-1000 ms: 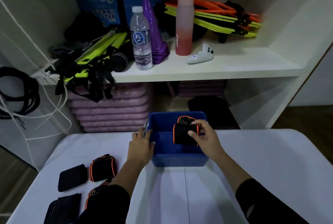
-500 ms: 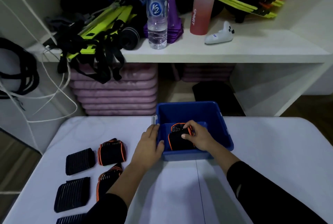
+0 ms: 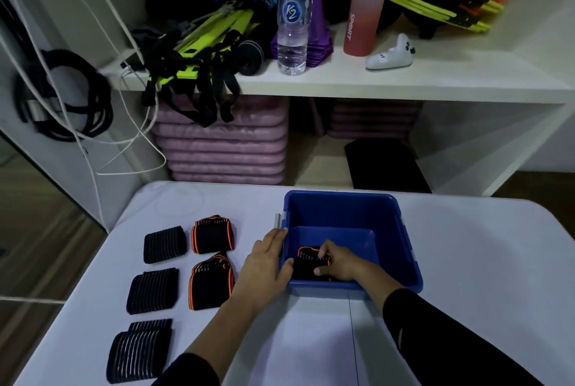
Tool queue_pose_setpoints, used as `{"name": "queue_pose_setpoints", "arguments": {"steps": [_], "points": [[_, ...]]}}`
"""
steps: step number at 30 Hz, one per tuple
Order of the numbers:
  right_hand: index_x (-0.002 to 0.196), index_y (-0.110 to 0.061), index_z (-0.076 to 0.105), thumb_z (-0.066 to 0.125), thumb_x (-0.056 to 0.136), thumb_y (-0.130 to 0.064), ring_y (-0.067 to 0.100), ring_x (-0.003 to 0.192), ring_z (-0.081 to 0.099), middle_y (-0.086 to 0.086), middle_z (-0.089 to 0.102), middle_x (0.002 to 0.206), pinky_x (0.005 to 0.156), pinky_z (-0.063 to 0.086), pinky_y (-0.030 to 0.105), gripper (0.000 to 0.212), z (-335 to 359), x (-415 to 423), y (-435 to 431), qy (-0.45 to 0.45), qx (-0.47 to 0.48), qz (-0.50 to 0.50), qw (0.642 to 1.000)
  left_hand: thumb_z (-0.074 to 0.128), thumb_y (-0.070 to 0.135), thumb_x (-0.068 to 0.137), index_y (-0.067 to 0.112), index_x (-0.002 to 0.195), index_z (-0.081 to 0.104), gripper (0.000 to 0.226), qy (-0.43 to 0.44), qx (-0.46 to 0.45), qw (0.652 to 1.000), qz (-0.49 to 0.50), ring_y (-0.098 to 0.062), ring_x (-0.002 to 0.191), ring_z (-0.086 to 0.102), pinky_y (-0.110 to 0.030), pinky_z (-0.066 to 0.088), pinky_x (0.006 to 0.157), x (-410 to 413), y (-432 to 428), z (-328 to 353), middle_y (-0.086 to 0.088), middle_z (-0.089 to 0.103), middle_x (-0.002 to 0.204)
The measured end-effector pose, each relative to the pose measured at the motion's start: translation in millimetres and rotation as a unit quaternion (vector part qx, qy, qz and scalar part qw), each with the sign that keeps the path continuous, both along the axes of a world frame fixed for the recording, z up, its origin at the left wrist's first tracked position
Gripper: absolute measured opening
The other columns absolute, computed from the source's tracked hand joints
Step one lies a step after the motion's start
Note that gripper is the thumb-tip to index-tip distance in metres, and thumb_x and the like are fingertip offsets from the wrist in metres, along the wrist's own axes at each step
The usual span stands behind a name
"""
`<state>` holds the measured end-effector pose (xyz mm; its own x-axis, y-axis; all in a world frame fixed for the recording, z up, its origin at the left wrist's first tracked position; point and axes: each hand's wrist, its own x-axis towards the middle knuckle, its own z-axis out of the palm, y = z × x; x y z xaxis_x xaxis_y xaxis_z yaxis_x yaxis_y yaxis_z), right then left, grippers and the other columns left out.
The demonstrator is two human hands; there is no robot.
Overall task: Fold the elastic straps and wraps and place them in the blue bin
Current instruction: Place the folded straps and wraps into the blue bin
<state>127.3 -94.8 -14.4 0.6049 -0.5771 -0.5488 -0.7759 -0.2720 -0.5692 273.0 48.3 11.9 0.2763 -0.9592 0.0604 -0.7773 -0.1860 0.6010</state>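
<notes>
The blue bin stands on the white table. My right hand is down inside it, fingers closed on a folded black wrap with orange trim that lies on the bin's floor. My left hand grips the bin's left wall, thumb inside. To the left on the table lie two more orange-trimmed wraps and three black ribbed wraps, all folded.
Behind the table a white shelf holds a water bottle, a pink sport bottle, a white controller, purple cones and yellow-black straps. Pink mats are stacked below. Cables hang at left.
My right hand has lowered the orange-trimmed wrap from above the bin's rim down to its floor. My left hand has stayed on the bin's left wall. The view has tilted downward.
</notes>
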Motion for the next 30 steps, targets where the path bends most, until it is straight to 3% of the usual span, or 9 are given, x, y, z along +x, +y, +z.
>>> {"name": "queue_pose_setpoints", "arguments": {"steps": [7,10,16,19,21,23,26,28,30], "points": [[0.096,-0.022,0.055,0.078,0.073,-0.018,0.023,0.107,0.054,0.009,0.052,0.126,0.091,0.045,0.03,0.033,2,-1,2,-0.033,-0.043,-0.008,0.999,0.044,0.036,0.093,0.02,0.145,0.024,0.058,0.014,-0.003,1.0,0.005,-0.019,0.131,0.033,-0.029,0.028,0.109,-2,3,-1,0.002,0.027,0.15],[0.105,-0.025,0.059,0.078,0.072,-0.019,0.024,0.115,0.051,0.006,0.051,0.129,0.099,0.042,0.032,0.039,1,-4,-1,-0.026,-0.037,-0.006,0.999,0.045,0.034,0.095,0.021,0.145,0.024,0.057,0.032,-0.009,0.999,0.008,-0.018,0.132,0.032,-0.025,0.025,0.108,-3,3,-1,0.004,0.026,0.151],[0.123,-0.026,0.052,0.075,0.076,-0.02,0.019,0.117,0.051,0.002,0.05,0.135,0.103,0.041,0.029,0.052,12,-9,-3,-0.042,0.055,-0.017,0.997,0.044,0.036,0.096,0.027,0.145,0.025,0.054,0.067,-0.014,0.998,-0.004,-0.009,0.133,0.028,-0.018,0.019,0.106,3,11,0,0.011,0.024,0.152],[0.126,-0.021,0.05,0.072,0.08,-0.023,0.022,0.123,0.045,0.004,0.046,0.135,0.098,0.037,0.025,0.051,26,-5,-2,-0.063,-0.006,-0.05,0.997,0.045,0.033,0.096,0.027,0.14,0.036,0.046,0.069,-0.045,0.996,0.019,-0.001,0.128,0.029,-0.02,0.025,0.106,15,21,1,0.012,0.034,0.143],[0.121,-0.017,0.054,0.068,0.083,-0.02,0.022,0.117,0.049,0.008,0.049,0.127,0.094,0.037,0.025,0.04,41,8,5,-0.144,-0.105,-0.088,0.98,0.049,0.026,0.094,0.024,0.129,0.05,0.035,0.055,-0.072,0.993,0.07,-0.009,0.119,0.043,-0.026,0.041,0.097,29,29,-1,0.007,0.046,0.129],[0.111,-0.014,0.06,0.062,0.087,-0.015,0.015,0.097,0.054,0.007,0.054,0.113,0.084,0.042,0.02,0.025,59,31,20,-0.236,-0.162,-0.118,0.951,0.054,0.014,0.09,0.017,0.112,0.062,0.024,0.036,-0.079,0.986,0.144,-0.019,0.103,0.052,-0.027,0.044,0.082,44,38,-3,-0.001,0.054,0.112],[0.101,-0.013,0.062,0.055,0.089,-0.008,0.01,0.073,0.055,0.004,0.058,0.095,0.069,0.046,0.016,0.014,74,69,52,-0.317,-0.135,-0.079,0.936,0.057,0.002,0.082,0.008,0.1,0.067,0.021,0.032,-0.049,0.968,0.246,-0.028,0.09,0.056,-0.028,0.042,0.073,69,54,-9,-0.011,0.056,0.1],[0.1,-0.013,0.062,0.051,0.089,-0.006,0.012,0.069,0.056,0.003,0.059,0.09,0.066,0.046,0.019,0.017,69,93,74,-0.324,-0.124,-0.042,0.937,0.059,0.004,0.081,0.006,0.105,0.064,0.025,0.035,-0.007,0.957,0.288,-0.035,0.093,0.056,-0.035,0.046,0.078,83,66,-18,-0.018,0.055,0.105],[0.106,-0.013,0.061,0.051,0.088,-0.006,0.016,0.078,0.057,0.006,0.059,0.094,0.071,0.044,0.023,0.022,51,113,93,-0.292,-0.1,-0.008,0.951,0.06,0.008,0.083,0.005,0.115,0.06,0.032,0.047,0.044,0.95,0.304,-0.039,0.103,0.052,-0.042,0.043,0.091,93,77,-30,-0.024,0.054,0.112]]}}
